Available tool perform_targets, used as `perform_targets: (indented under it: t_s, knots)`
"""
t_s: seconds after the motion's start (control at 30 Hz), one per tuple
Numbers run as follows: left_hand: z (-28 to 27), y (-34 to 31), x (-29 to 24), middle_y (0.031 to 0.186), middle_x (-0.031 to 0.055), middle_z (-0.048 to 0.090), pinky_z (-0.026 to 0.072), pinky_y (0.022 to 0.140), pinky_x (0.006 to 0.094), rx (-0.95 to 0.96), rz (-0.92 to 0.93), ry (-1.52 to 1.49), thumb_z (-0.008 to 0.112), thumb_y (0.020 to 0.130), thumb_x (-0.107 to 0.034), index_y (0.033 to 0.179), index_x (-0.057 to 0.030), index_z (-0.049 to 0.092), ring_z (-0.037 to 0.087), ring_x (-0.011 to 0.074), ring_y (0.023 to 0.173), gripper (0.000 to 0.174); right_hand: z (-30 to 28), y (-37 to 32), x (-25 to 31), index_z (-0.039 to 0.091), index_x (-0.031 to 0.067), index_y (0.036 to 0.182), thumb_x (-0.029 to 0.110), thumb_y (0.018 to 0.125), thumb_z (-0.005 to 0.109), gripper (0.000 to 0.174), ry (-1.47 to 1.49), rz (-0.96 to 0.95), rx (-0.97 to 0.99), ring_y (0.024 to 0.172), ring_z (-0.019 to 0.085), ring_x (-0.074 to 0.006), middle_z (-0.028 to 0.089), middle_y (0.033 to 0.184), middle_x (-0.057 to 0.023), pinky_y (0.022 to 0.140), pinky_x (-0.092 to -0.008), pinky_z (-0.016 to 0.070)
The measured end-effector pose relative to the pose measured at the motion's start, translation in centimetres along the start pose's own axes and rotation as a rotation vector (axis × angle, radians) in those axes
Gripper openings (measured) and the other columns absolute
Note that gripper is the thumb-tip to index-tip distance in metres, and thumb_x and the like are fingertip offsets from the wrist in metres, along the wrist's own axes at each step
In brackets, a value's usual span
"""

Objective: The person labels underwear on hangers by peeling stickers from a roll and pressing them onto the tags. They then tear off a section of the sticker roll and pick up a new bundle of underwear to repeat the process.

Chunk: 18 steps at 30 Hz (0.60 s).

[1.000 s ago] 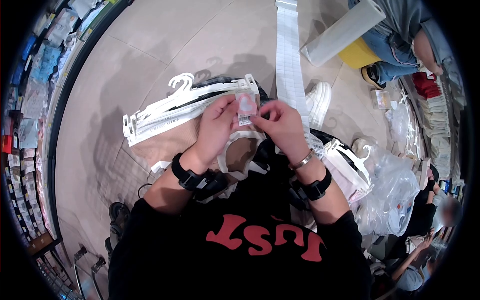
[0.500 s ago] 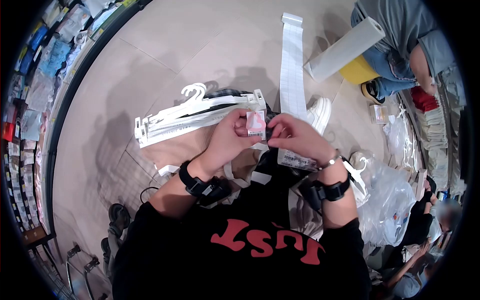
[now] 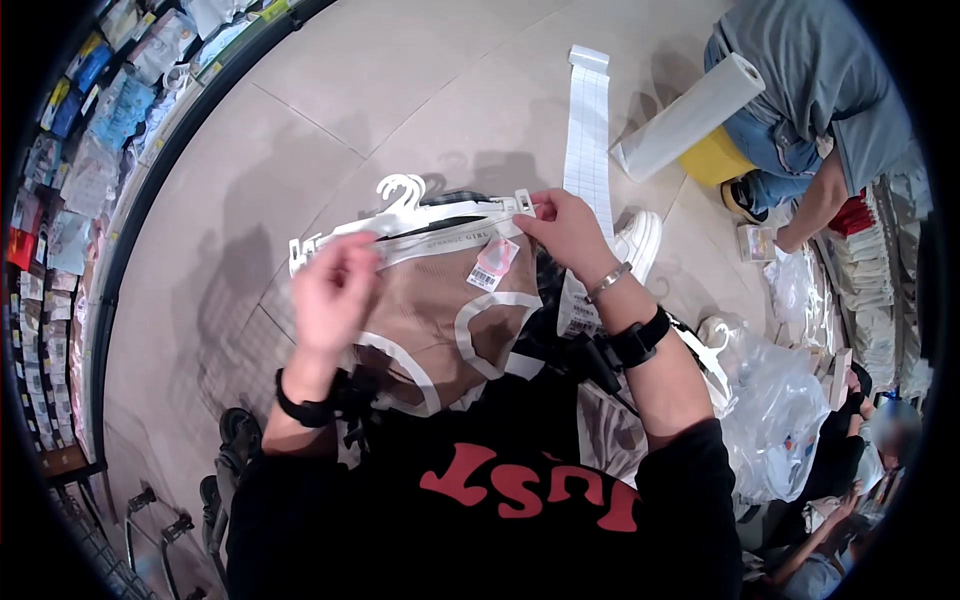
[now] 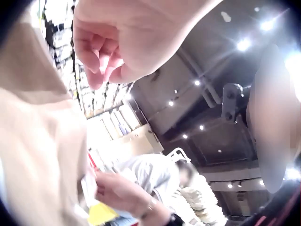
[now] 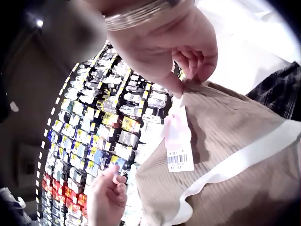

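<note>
I am pinching the right end of the white hangers (image 3: 460, 210) between the thumb and fingertips of my right hand (image 3: 568, 230), holding the bundle up in front of my chest. The beige briefs (image 3: 430, 305) are hanging from them, a pink tag (image 3: 492, 262) dangling near my pinch. My left hand (image 3: 335, 292) is hovering loosely curled beside the hangers' left part, gripping nothing.

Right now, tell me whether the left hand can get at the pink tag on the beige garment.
Probably yes. The pink tag hangs uncovered on the beige garment, the left hand is close by holding nothing, and the right hand pinches the hanger above, clear of it.
</note>
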<state>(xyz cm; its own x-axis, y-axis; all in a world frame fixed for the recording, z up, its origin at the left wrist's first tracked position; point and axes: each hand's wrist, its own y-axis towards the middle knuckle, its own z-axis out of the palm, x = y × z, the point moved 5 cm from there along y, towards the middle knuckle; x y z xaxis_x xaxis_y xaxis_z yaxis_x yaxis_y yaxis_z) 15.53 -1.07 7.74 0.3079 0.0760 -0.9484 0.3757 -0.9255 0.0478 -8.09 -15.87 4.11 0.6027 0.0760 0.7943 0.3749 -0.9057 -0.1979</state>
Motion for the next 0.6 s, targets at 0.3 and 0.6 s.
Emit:
perform_targets:
  t_s: [0.3, 0.6]
  knots:
    - [-4.8, 2.1, 5.6, 0.102, 0.0066, 0.060, 0.0431, 0.078, 0.0309, 0.053, -0.145, 0.455, 0.069, 0.076, -0.022, 0.107, -0.0074, 0.063, 0.055, 0.0152, 0.096, 0.035, -0.3, -0.7, 0.3, 0.055, -0.0017, 0.098, 0.010, 0.076, 0.067, 0.027, 0.424, -0.092, 0.008, 0.069, 0.056, -0.0088, 0.060, 0.080, -0.0040, 0.065, -0.0224, 0.0476]
    - [-3.6, 1.8, 4.2, 0.109, 0.0093, 0.057, 0.0452, 0.080, 0.0296, -0.150, 0.394, 0.822, 0.069, 0.074, -0.019, 0.104, -0.0087, 0.064, 0.055, 0.0233, 0.093, 0.032, -0.4, -1.0, 0.0, 0.053, -0.0023, 0.105, 0.004, 0.080, 0.062, 0.027, 0.647, 0.003, 0.011, 0.071, 0.054, -0.0072, 0.056, 0.079, 0.0001, 0.065, -0.0205, 0.0462]
